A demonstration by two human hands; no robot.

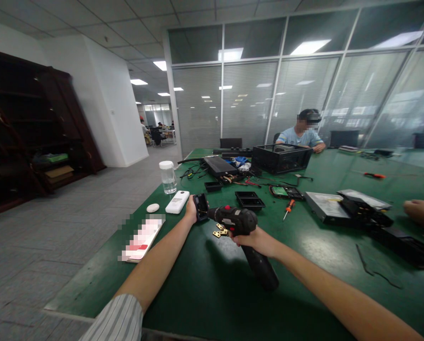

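Observation:
My left hand (191, 209) is closed around a small black rectangular part (201, 207), held upright above the green table (183, 284). A black cordless electric screwdriver (245, 237) with red trim is gripped in my right hand (256, 239), its tip pointing left at the black part. Several small brass pieces (220, 230) lie on the table just under the tool's nose.
A white remote-like device (177, 201), a white oval object (152, 207) and a clear jar (168, 176) stand to the left. Black trays (249, 200), an orange screwdriver (288, 208), disassembled drives (347, 206) and a black chassis (281, 157) lie beyond. Another person sits across; someone's hand (421, 211) rests at right.

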